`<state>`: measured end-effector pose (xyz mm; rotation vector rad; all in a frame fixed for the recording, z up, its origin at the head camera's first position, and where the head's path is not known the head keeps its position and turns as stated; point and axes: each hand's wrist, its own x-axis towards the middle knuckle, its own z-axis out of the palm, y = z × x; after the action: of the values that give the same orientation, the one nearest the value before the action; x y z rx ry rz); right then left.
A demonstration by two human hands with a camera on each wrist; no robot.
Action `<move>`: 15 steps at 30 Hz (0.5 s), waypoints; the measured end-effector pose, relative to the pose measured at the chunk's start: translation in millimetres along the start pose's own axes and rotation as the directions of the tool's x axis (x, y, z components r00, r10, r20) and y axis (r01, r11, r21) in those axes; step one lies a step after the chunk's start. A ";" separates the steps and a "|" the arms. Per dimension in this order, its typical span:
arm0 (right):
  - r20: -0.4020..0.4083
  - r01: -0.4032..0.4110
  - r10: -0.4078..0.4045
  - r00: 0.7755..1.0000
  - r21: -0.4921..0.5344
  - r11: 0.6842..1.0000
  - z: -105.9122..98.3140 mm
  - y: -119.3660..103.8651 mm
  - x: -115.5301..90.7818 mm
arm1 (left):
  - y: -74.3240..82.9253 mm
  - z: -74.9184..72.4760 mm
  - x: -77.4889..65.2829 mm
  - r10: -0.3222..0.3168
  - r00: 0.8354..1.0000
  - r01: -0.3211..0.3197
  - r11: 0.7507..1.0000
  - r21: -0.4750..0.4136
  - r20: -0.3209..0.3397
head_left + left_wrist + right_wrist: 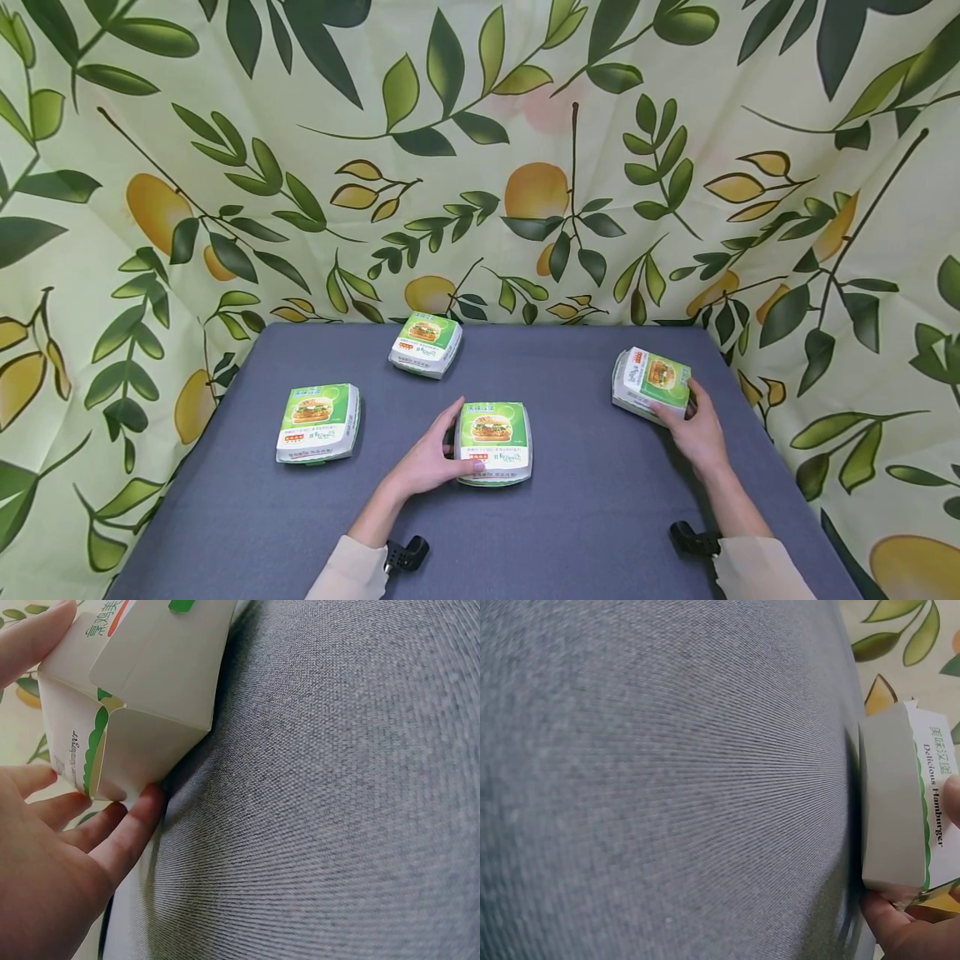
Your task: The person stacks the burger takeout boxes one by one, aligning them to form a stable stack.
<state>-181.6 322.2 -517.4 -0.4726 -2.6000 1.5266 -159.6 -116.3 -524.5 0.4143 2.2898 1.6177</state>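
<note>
My left hand [432,457] grips a green-and-white paper hamburger box [492,433] at the front middle of the table. Its thumb lies along the box's front edge while the other fingers reach round the left side. Up close in the left wrist view, the fingertips [150,801] touch the box's white lower wall. At the right, my right hand [696,429] holds a second hamburger box [651,379], turned at an angle, by its near right corner. The right wrist view has this box's white side [892,802], lettered "Delicious Hamburger", with the thumb against it.
Two more hamburger boxes rest on the blue-grey tablecloth [225,517]: one at the left [318,421], another at the back [426,343]. A leaf-and-fruit patterned curtain [465,200] hangs behind and beside the table. Black wrist straps [405,552] show at the cuffs.
</note>
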 end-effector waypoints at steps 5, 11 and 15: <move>-0.013 -0.002 0.002 1.000 -0.010 1.000 1.0 0.3 -1.2 | 1.8 0.0 -1.1 -0.006 1.000 0.006 1.000 0.010 -0.006; -0.003 0.008 -0.008 1.000 -0.016 1.000 3.0 -0.1 -3.5 | 2.5 -0.2 -1.3 -0.007 1.000 0.007 1.000 0.015 -0.006; 0.017 0.037 -0.037 0.999 -0.017 0.999 4.5 -1.2 -4.2 | 2.6 -0.3 -1.4 -0.005 1.000 0.006 1.000 0.023 -0.016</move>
<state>-179.0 316.6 -518.2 -0.4126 -2.6216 1.5039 -158.3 -116.3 -521.8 0.4013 2.3212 1.5994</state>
